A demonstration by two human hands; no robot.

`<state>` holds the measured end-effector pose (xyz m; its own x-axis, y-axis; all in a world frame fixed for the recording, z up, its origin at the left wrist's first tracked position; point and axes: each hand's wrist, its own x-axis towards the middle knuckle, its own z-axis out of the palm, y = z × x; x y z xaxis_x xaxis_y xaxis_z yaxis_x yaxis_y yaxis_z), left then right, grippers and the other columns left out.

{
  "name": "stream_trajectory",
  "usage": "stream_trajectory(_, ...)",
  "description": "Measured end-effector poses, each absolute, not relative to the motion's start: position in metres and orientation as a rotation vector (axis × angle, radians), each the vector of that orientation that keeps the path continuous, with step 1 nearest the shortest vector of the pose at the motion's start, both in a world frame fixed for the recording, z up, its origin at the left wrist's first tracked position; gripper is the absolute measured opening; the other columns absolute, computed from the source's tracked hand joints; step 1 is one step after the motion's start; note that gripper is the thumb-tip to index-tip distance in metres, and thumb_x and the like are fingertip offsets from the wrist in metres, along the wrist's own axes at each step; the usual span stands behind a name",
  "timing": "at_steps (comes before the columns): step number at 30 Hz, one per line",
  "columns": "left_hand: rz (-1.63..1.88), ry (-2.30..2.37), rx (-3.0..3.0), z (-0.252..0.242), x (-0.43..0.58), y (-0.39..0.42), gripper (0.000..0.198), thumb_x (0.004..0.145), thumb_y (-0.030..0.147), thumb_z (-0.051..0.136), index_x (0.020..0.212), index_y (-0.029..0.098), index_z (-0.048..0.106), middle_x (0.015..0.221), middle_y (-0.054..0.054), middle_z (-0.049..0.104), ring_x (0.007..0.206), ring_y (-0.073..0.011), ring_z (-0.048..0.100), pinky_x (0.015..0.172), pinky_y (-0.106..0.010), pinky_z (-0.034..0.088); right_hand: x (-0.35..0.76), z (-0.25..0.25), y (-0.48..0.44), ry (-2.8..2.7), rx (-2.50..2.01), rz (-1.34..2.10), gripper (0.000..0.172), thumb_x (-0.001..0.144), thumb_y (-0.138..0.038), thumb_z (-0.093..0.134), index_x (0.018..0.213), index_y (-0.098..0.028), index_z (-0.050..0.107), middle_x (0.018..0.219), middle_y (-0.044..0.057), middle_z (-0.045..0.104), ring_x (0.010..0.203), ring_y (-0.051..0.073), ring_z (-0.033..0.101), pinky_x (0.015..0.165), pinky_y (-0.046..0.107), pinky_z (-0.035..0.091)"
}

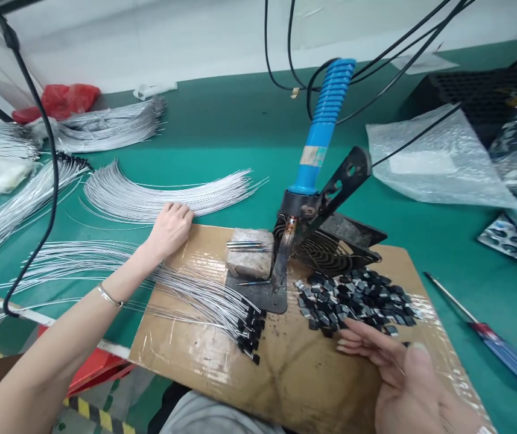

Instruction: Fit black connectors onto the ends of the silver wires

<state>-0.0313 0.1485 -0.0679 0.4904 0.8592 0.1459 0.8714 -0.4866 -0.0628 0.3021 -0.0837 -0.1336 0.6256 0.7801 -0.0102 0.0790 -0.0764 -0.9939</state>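
"Two bare hands in view. Take the base plate (274,299) of the black stand as the centre of the clock. Where is the left hand (171,229)?"

"At ten o'clock, fingers curled downward at the near edge of a loose bundle of white wires (149,199). Whether it grips any of them cannot be determined; the fingertips are hidden. A silver bangle (110,296) is on the wrist."

"And the right hand (403,389)?"

"At four o'clock, open, palm partly turned up, fingers extended and thumb apart. Its fingertips are at the near edge of a pile of small black connectors (362,295), which lies at three o'clock on the cardboard sheet (303,374)."

"Condition of the second wire group?"

"These black-ended wires (195,289) lie at nine o'clock, below the left forearm in view. Their black ends gather at seven o'clock on the cardboard; the tails run out over the green mat (222,129)."

"Remaining equipment?"

"A blue-handled iron (324,132) points up toward one o'clock. A worn block (249,265) sits at eleven, with thin rods on top. A black fan (330,256) stands at two. A screwdriver (493,340) lies well apart at three, beyond the cardboard's edge."
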Motion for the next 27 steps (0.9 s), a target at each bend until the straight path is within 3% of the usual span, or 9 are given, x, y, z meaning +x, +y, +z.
stream_trajectory(8, -0.332, -1.658, -2.621, -0.074, -0.042, 0.148, 0.023, 0.095, 0.019, 0.048, 0.108, 0.016, 0.067, 0.11, -0.015, 0.068, 0.103, -0.0297, 0.06, 0.092, -0.042, 0.043, 0.295, -0.124, -0.084, -0.576, -1.648, 0.753, 0.055, 0.088, -0.064, 0.058, 0.078, -0.015, 0.08, 0.083, 0.017, 0.079, 0.067, 0.031, 0.072, 0.065, 0.048, 0.054)
stream_trajectory(18, -0.811, -1.827, -2.625, -0.071, -0.051, 0.15, 0.016, 0.09, 0.028, 0.061, 0.086, 0.02, 0.074, 0.097, -0.01, 0.076, 0.099, -0.0266, 0.064, 0.096, -0.042, 0.045, 0.284, -0.107, -0.082, -0.524, -1.718, 0.728, 0.049, 0.088, -0.061, 0.061, 0.075, -0.017, 0.079, 0.081, 0.016, 0.078, 0.067, 0.032, 0.071, 0.068, 0.05, 0.055)
stream_trajectory(27, -1.26, -2.071, -2.515, -0.055, -0.052, 0.145, 0.021, 0.086, 0.036, 0.065, 0.085, 0.016, 0.073, 0.08, -0.005, 0.075, 0.073, -0.0181, 0.068, 0.069, -0.029, 0.052, 0.29, -0.116, -0.083, -0.547, -1.728, 0.747, 0.054, 0.086, -0.065, 0.061, 0.077, -0.015, 0.08, 0.084, 0.017, 0.079, 0.067, 0.031, 0.072, 0.067, 0.049, 0.056)
